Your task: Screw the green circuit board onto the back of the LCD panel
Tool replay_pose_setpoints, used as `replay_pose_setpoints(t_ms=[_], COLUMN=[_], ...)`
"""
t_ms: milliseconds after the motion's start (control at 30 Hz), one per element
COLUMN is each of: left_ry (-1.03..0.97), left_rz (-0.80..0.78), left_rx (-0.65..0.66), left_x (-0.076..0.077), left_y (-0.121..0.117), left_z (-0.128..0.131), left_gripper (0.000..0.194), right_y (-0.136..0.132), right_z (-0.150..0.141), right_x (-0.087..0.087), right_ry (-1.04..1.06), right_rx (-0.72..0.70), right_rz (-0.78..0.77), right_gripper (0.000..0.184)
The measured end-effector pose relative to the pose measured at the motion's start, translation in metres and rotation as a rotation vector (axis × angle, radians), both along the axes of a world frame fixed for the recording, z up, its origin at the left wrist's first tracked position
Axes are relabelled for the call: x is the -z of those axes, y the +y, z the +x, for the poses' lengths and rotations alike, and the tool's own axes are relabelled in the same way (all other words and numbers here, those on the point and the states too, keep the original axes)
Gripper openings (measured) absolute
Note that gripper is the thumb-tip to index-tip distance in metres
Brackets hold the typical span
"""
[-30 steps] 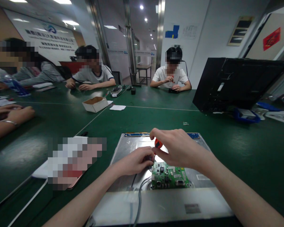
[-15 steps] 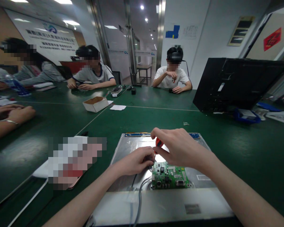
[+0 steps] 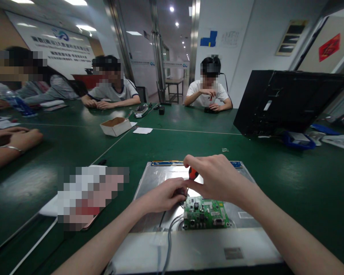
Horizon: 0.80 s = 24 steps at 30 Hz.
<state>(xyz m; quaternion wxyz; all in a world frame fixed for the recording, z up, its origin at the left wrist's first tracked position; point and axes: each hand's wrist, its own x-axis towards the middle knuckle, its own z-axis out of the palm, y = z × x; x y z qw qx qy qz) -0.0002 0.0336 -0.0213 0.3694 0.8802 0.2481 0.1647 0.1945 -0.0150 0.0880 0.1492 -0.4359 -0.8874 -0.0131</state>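
A red and black screwdriver (image 3: 193,173) stands upright, its handle held in the fingers of my right hand (image 3: 218,179). Its shaft runs down to the upper left corner of a green circuit board (image 3: 206,212). My left hand (image 3: 172,194) is closed beside that corner, thumb and fingers pinched around the shaft's lower end; what else they may hold is hidden. The board lies on the silver metal back of a display panel (image 3: 237,244). Grey cables (image 3: 169,240) run from near the board toward me. A blue strip board (image 3: 236,164) lines the panel's far edge.
Left of the panel lies a blurred-out phone (image 3: 93,221) with a white cable. A white open box (image 3: 116,126) and a paper slip (image 3: 142,130) sit farther off. A black monitor (image 3: 286,101) stands at the back right. Other people sit around the green table (image 3: 195,143); one person's hands (image 3: 25,139) rest at left.
My right hand has shifted very slightly right, its fingers moving on the screwdriver handle. My left hand and the board stay in place. The person opposite has moved a hand.
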Motion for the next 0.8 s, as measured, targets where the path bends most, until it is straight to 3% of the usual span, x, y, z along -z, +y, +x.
replay_pose_setpoints(t_ms=[800], left_ry=[0.037], left_rz=[0.003], left_rx=[-0.015], left_x=[-0.0011], left_y=[0.0003], left_z=[-0.0006], left_gripper=[0.009], right_y=[0.0001], right_z=[0.0015], right_x=[-0.0015], right_ry=[0.04], right_rx=[0.026], right_rz=[0.014], right_gripper=[0.017])
